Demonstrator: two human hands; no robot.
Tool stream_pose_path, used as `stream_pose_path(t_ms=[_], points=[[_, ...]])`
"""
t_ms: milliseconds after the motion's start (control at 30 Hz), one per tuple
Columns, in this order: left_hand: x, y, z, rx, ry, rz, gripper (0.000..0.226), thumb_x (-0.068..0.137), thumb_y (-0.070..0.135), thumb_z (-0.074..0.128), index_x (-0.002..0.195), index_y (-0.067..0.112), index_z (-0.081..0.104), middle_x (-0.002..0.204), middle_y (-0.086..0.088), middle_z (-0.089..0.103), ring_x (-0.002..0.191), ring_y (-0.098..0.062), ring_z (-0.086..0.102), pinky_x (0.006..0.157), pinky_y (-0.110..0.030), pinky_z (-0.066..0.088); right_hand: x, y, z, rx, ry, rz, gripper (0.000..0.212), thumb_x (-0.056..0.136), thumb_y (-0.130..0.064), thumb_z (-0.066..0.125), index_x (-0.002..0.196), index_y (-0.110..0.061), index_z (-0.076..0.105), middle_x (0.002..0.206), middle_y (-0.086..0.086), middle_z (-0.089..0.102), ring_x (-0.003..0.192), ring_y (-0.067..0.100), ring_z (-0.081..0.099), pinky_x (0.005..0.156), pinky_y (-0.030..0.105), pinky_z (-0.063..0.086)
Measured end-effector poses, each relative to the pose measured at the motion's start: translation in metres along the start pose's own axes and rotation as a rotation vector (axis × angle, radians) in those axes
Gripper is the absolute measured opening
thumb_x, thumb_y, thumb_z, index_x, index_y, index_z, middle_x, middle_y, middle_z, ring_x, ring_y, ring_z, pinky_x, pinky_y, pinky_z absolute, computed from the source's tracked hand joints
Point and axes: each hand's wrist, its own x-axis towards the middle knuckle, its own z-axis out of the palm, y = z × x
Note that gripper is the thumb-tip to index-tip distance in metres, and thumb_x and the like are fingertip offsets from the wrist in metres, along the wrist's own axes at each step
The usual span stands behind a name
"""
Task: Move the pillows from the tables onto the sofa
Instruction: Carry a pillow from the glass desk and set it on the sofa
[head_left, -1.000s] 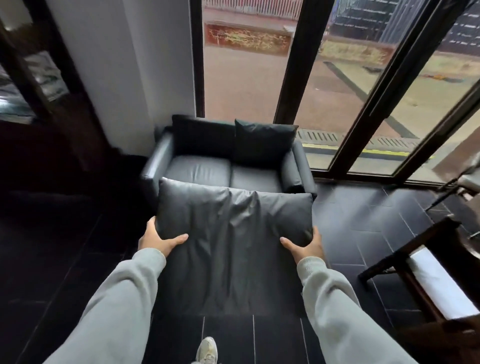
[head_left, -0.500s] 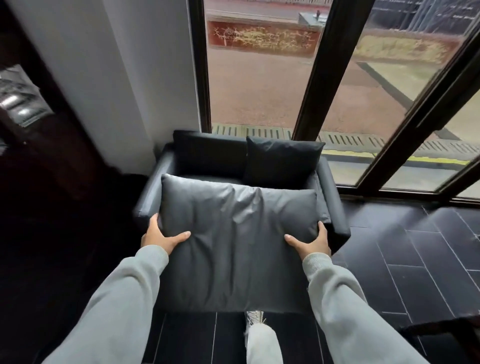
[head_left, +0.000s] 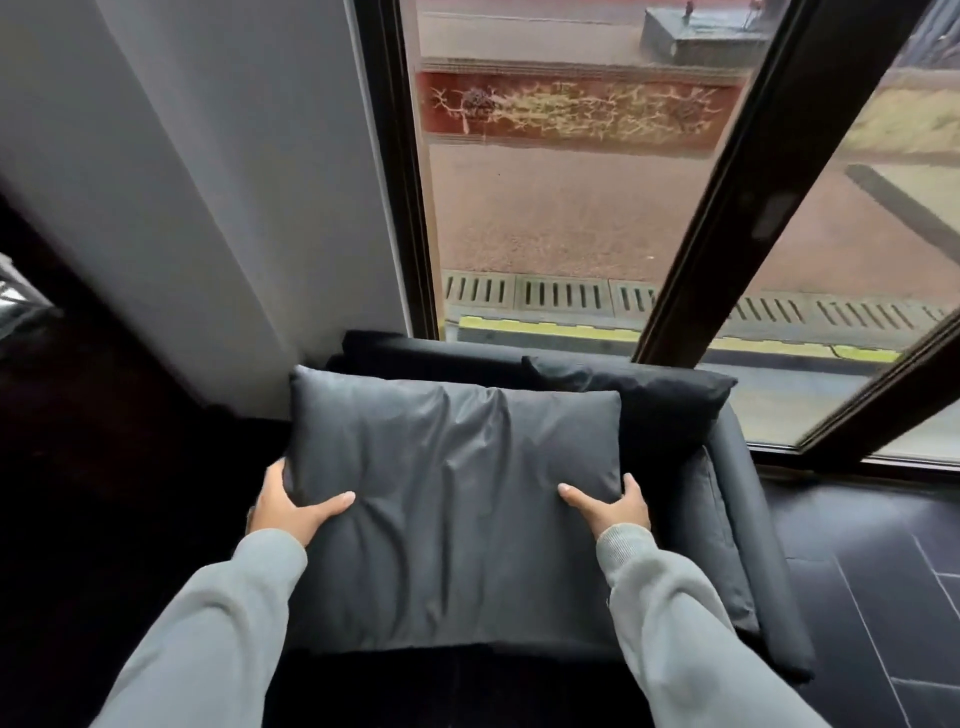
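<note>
I hold a large dark grey leather-look pillow out in front of me, over the seat of a small dark sofa. My left hand grips its left edge, thumb on top. My right hand grips the right edge the same way. A second dark pillow leans against the sofa's backrest on the right side. The held pillow hides most of the seat and the left armrest.
A white wall stands behind the sofa on the left. Tall windows with dark frames rise behind it. Dark tiled floor lies to the right of the sofa; the left side is very dark.
I have stepped closer to the sofa. The pillow, still held in both hands, now hangs over the seat and covers most of it.
</note>
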Motion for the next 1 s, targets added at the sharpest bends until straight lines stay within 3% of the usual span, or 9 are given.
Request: stream_pose_path(t_ms=[133, 233, 367, 467, 633, 700, 800, 900, 1000], points=[[0.106, 0.019, 0.007, -0.016, -0.099, 0.001, 0.115, 0.054, 0.045, 0.099, 0.151, 0.029, 0.04, 0.146, -0.002, 0.057, 0.132, -0.028, 0.055, 0.113, -0.047, 0.043, 0.065, -0.039, 0.047, 0.044, 0.028, 0.008, 0.118, 0.055, -0.049, 0.097, 0.155, -0.014, 0.046, 0.151, 0.007, 0.055, 0.138, 0.028, 0.054, 0.116, 0.04, 0.041], [0.191, 0.022, 0.023, -0.064, -0.171, 0.019, 0.123, 0.045, 0.05, 0.097, 0.15, 0.029, 0.038, 0.144, -0.002, 0.058, 0.13, -0.024, 0.057, 0.112, -0.048, 0.045, 0.123, -0.048, 0.085, 0.067, 0.06, -0.023, 0.096, 0.035, -0.056, 0.095, 0.122, -0.023, 0.071, 0.115, -0.004, 0.076, 0.108, 0.021, 0.072, 0.101, 0.043, 0.056], [0.293, 0.019, 0.055, -0.155, -0.232, 0.055, 0.1, 0.071, 0.019, 0.094, 0.152, 0.021, 0.036, 0.144, 0.0, 0.055, 0.129, -0.019, 0.056, 0.109, -0.04, 0.047, 0.189, -0.052, 0.142, 0.114, 0.058, 0.001, 0.078, 0.046, -0.037, 0.104, 0.115, -0.017, 0.074, 0.104, -0.003, 0.08, 0.096, 0.019, 0.077, 0.093, 0.043, 0.061], [0.365, -0.001, 0.075, -0.148, -0.239, 0.082, 0.091, 0.072, 0.017, 0.093, 0.146, 0.023, 0.041, 0.14, 0.003, 0.057, 0.126, -0.017, 0.058, 0.11, -0.042, 0.047, 0.234, -0.043, 0.183, 0.128, 0.018, -0.014, 0.067, 0.06, -0.016, 0.101, 0.119, -0.009, 0.069, 0.108, 0.002, 0.079, 0.098, 0.018, 0.077, 0.091, 0.041, 0.061], [0.449, -0.047, 0.111, -0.149, -0.22, 0.103, 0.074, 0.077, 0.014, 0.09, 0.133, 0.029, 0.044, 0.137, 0.003, 0.058, 0.119, -0.013, 0.06, 0.101, -0.038, 0.051, 0.297, -0.012, 0.235, 0.052, -0.036, -0.092, 0.061, 0.072, -0.01, 0.094, 0.125, -0.009, 0.063, 0.118, 0.002, 0.076, 0.107, 0.013, 0.074, 0.079, 0.02, 0.057], [0.47, -0.071, 0.125, -0.116, -0.246, 0.105, 0.073, 0.08, 0.015, 0.087, 0.135, 0.032, 0.043, 0.138, 0.004, 0.055, 0.125, -0.015, 0.055, 0.101, -0.034, 0.046, 0.315, 0.0, 0.249, 0.021, -0.051, -0.09, 0.078, 0.067, -0.023, 0.097, 0.135, -0.013, 0.06, 0.126, -0.001, 0.072, 0.118, 0.015, 0.068, 0.089, 0.025, 0.055], [0.49, -0.096, 0.148, -0.111, -0.348, 0.028, 0.091, 0.084, 0.018, 0.084, 0.156, 0.034, 0.03, 0.149, 0.007, 0.045, 0.13, -0.02, 0.051, 0.101, -0.043, 0.048, 0.331, 0.013, 0.265, 0.0, -0.027, -0.076, 0.137, 0.038, -0.058, 0.099, 0.156, -0.021, 0.041, 0.146, 0.001, 0.057, 0.132, 0.018, 0.057, 0.109, 0.041, 0.049], [0.495, -0.102, 0.169, -0.142, -0.313, -0.015, 0.099, 0.083, 0.024, 0.085, 0.159, 0.037, 0.022, 0.157, 0.003, 0.04, 0.129, -0.023, 0.054, 0.098, -0.048, 0.052, 0.346, 0.022, 0.279, -0.03, -0.037, -0.082, 0.116, 0.055, -0.041, 0.101, 0.154, -0.024, 0.042, 0.137, -0.011, 0.06, 0.129, 0.008, 0.054, 0.101, 0.023, 0.05], [0.506, -0.098, 0.184, -0.171, -0.183, -0.03, 0.108, 0.072, 0.036, 0.093, 0.155, 0.04, 0.024, 0.146, 0.001, 0.043, 0.126, -0.023, 0.055, 0.094, -0.049, 0.056, 0.357, 0.026, 0.295, -0.03, -0.026, -0.069, 0.117, 0.048, -0.05, 0.103, 0.149, -0.031, 0.047, 0.14, -0.015, 0.061, 0.13, 0.006, 0.058, 0.106, 0.036, 0.052]])
